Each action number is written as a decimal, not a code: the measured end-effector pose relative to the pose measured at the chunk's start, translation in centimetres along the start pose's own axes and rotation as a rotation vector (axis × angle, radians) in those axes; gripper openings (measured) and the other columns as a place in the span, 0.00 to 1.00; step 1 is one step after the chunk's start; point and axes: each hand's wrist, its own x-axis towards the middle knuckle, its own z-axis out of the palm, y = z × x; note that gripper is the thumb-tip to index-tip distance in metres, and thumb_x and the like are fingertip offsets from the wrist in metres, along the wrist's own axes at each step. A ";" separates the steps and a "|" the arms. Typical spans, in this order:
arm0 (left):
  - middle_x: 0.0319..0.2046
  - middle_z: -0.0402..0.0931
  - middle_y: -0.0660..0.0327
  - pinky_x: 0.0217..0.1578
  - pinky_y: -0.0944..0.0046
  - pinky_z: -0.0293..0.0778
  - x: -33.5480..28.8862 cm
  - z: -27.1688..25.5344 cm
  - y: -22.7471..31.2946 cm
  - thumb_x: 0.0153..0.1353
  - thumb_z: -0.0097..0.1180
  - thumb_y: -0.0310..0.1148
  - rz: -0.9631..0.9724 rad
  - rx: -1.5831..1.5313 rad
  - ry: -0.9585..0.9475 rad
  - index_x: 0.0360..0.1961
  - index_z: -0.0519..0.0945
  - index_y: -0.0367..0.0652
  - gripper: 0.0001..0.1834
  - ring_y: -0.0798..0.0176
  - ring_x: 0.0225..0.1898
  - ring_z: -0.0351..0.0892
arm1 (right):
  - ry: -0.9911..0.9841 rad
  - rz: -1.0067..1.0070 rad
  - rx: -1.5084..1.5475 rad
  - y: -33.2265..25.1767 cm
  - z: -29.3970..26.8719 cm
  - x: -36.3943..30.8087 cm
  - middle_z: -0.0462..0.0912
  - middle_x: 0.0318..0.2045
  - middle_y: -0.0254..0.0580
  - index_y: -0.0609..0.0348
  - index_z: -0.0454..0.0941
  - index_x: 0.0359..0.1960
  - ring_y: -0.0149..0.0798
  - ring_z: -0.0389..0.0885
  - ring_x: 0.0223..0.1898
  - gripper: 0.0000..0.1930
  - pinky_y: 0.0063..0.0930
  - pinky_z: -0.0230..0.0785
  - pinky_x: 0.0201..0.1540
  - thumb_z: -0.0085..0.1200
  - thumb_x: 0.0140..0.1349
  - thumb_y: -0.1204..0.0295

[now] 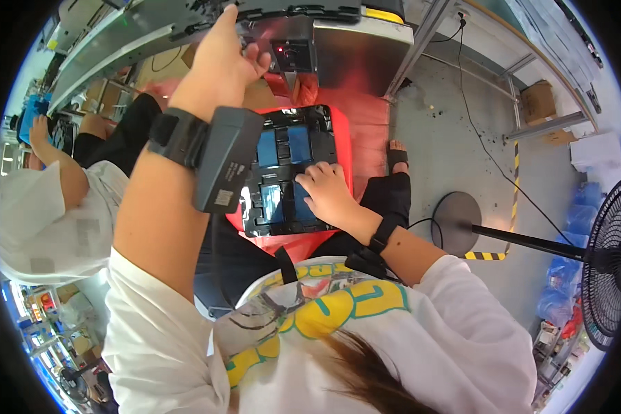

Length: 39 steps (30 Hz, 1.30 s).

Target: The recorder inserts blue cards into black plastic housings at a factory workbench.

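My left hand (224, 61) is raised at the edge of the bench, close to black parts (290, 10) on its top. One digit points up toward them, the others bend loosely to the right, and I see nothing held. My right hand (330, 194) lies with fingers spread over a black tray (288, 172) in front of my lap, touching one of its dark blue rectangular pieces (302, 203). More blue pieces (299, 143) sit in the tray's other compartments. Beneath the tray shows a red container (342, 141). A dark box-shaped device (229, 162) is strapped to my left forearm.
A metal box (362, 58) and a black unit with a red light (293, 54) hang under the bench. On the right stands a black fan (607, 259) with a round base (457, 222); a cable (486, 148) crosses the floor. Another person (62, 200) sits at left.
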 end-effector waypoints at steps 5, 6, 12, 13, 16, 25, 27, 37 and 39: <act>0.42 0.66 0.51 0.41 0.55 0.79 -4.1 4.5 -2.8 0.62 0.49 0.47 0.085 0.122 -0.390 0.51 0.62 0.31 0.29 0.56 0.40 0.71 | -0.042 -0.005 0.036 0.8 0.5 -1.1 0.73 0.38 0.33 0.53 0.77 0.37 0.40 0.66 0.46 0.15 0.42 0.56 0.47 0.59 0.44 0.69; 0.41 0.68 0.51 0.41 0.56 0.79 -3.4 5.2 -2.8 0.64 0.47 0.43 0.117 0.115 -0.379 0.49 0.64 0.31 0.24 0.56 0.40 0.72 | -0.032 -0.028 0.033 0.8 0.5 -1.0 0.73 0.38 0.32 0.52 0.78 0.37 0.40 0.66 0.46 0.15 0.42 0.56 0.47 0.59 0.44 0.69; 0.44 0.71 0.52 0.42 0.58 0.75 -2.0 2.0 -2.3 0.64 0.48 0.30 0.143 0.010 -0.418 0.45 0.70 0.36 0.11 0.55 0.43 0.71 | 0.153 -0.055 0.233 1.2 1.0 -1.9 0.75 0.41 0.34 0.53 0.77 0.36 0.40 0.69 0.47 0.12 0.40 0.58 0.48 0.58 0.48 0.70; 0.43 0.72 0.53 0.41 0.60 0.75 -2.4 0.7 -2.0 0.63 0.49 0.30 0.130 0.015 -0.409 0.45 0.70 0.37 0.11 0.56 0.42 0.72 | 0.215 0.027 0.299 1.6 0.7 -2.1 0.75 0.40 0.36 0.54 0.77 0.36 0.42 0.70 0.45 0.11 0.39 0.59 0.47 0.56 0.49 0.71; 0.40 0.75 0.59 0.39 0.62 0.72 -4.1 -5.3 -1.6 0.64 0.50 0.32 -0.004 -0.019 -0.478 0.45 0.72 0.41 0.11 0.60 0.39 0.73 | 0.425 0.222 0.430 2.7 -1.0 -2.6 0.77 0.33 0.44 0.60 0.76 0.34 0.48 0.75 0.37 0.07 0.37 0.66 0.42 0.53 0.53 0.76; 0.41 0.77 0.66 0.38 0.67 0.71 -6.3 -26.3 -10.9 0.62 0.52 0.42 -0.057 0.259 -0.225 0.51 0.74 0.44 0.19 0.68 0.40 0.76 | 0.057 0.725 1.767 1.7 -5.0 0.8 0.79 0.35 0.37 0.62 0.72 0.47 0.33 0.76 0.38 0.30 0.25 0.65 0.40 0.41 0.62 0.44; 0.33 0.77 0.67 0.30 0.73 0.68 -6.1 -28.4 -13.8 0.59 0.55 0.42 -0.113 0.587 -0.089 0.47 0.77 0.42 0.19 0.73 0.31 0.74 | -0.115 0.799 1.905 1.3 -4.3 1.6 0.78 0.34 0.38 0.59 0.72 0.47 0.33 0.76 0.40 0.32 0.28 0.65 0.42 0.41 0.60 0.41; 0.29 0.80 0.55 0.35 0.67 0.74 -2.0 -27.6 -20.6 0.48 0.66 0.34 0.363 0.897 0.046 0.40 0.78 0.31 0.20 0.64 0.31 0.79 | 0.089 0.697 0.260 4.8 1.0 -0.5 0.67 0.50 0.58 0.62 0.63 0.57 0.57 0.66 0.53 0.40 0.43 0.61 0.55 0.64 0.45 0.52; 0.29 0.80 0.55 0.35 0.66 0.74 -2.9 -25.8 -19.8 0.48 0.67 0.38 0.302 0.800 0.053 0.37 0.79 0.31 0.21 0.63 0.31 0.79 | 0.115 0.763 0.238 5.3 1.2 -0.9 0.67 0.50 0.59 0.62 0.63 0.57 0.58 0.66 0.53 0.42 0.43 0.61 0.55 0.63 0.45 0.50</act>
